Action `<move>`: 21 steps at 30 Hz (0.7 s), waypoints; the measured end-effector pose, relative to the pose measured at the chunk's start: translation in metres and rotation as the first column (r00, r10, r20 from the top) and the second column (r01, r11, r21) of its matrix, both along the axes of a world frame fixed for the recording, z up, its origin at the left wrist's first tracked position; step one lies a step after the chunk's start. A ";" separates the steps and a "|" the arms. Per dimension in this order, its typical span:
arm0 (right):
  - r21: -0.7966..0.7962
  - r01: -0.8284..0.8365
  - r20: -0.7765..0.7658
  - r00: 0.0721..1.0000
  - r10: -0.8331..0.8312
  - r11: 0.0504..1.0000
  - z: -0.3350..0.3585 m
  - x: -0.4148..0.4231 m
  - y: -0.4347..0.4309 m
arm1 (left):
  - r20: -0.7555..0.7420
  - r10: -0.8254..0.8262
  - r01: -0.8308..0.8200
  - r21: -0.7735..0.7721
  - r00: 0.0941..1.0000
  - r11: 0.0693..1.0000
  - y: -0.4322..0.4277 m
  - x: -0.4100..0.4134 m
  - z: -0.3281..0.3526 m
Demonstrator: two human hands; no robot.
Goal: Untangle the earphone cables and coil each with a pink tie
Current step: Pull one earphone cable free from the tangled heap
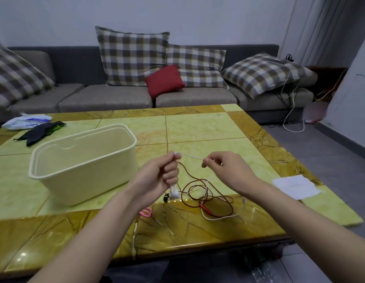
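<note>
"What are the hands doing?"

"They're apart, both raised over the surface [198,127]. The left hand [161,172] is curled round a white earphone cable [174,193], with a bunched part dangling under the fist. The right hand [220,167] pinches a thin strand of it, stretched between the 2."

"And the other cable?"

"A brown earphone cable [194,177] lies in loose loops below and between the hands, with 1 end climbing to the left fist. I can't tell if it's gripped there or only caught. More white cable trails under the right wrist."

"So this is the untangling stage?"

"I'd say so. Nothing looks coiled or tied, and the pink tie [145,212] lies untouched just below the left hand, beside the forearm."

"How should it be done?"

"Keep the strand only lightly taut and feed it through the right fingertips. Lift the white clear of the brown loops rather than tugging, because a hard pull would likely tighten any knot."

"Is there room to move?"

"There's plenty ahead of the hands. A cream plastic bin [83,160] stands close on the left hand's outer side, so a wide sweep could knock it. A white sheet of paper [296,185] lies out past the right hand, by the edge. The loops sit near the front edge and could slide off."
</note>
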State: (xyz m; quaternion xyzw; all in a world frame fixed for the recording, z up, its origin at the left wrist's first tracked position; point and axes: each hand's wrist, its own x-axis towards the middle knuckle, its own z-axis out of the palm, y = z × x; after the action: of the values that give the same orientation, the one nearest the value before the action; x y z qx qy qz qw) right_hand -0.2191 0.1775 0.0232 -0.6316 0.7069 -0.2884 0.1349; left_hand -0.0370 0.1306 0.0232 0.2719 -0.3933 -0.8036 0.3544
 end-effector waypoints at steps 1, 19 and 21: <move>0.022 -0.012 -0.020 1.000 0.012 1.000 -0.004 0.003 0.001 | -0.099 0.029 -0.024 0.051 0.995 0.998 0.000 -0.002 0.003; -0.019 -0.285 -0.281 0.921 0.268 0.958 0.020 0.019 0.021 | 0.579 0.356 0.244 -0.713 0.734 0.657 0.003 -0.006 -0.006; -0.029 -0.269 -0.314 0.917 0.247 0.963 0.028 0.016 0.019 | 0.572 0.230 0.241 -0.629 0.787 0.739 0.005 -0.006 -0.006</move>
State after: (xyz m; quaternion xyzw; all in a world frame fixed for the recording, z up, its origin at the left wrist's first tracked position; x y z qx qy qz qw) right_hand -0.2033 0.1963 0.0516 -0.7609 0.6189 -0.1913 0.0376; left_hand -0.0431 0.1358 0.0168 0.3704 -0.7502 -0.4725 0.2769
